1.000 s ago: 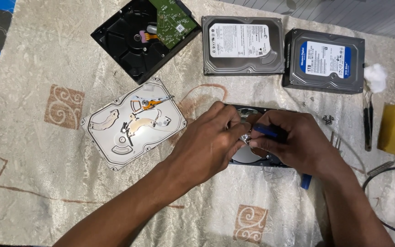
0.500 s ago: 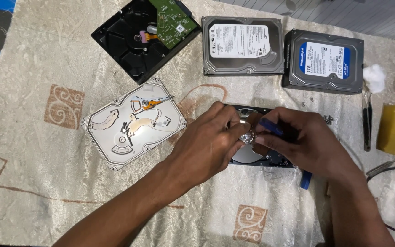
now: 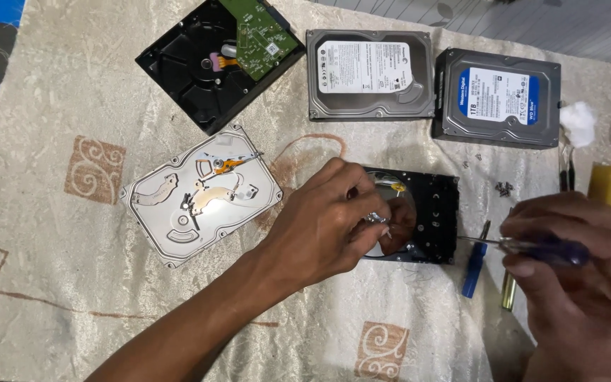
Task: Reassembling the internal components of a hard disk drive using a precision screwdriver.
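With the cover plate [image 3: 203, 194] already off, your left hand [image 3: 327, 219] pinches a small metal part [image 3: 377, 219] above the opened drive [image 3: 422, 216], your right hand [image 3: 574, 272] grips the screwdriver [image 3: 532, 246], and 2 drives [image 3: 369, 74] remain sealed.

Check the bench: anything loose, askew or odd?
Yes. Small loose screws lie scattered on the cloth right of the opened drive. The removed lid lies askew beside it, and a reddish ring stain marks the cloth.

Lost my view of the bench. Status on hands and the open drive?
Left hand pinching a small metal part over the opened hard drive. Right hand holds a blue-handled screwdriver, off the drive. Spare blue screwdriver beside it.
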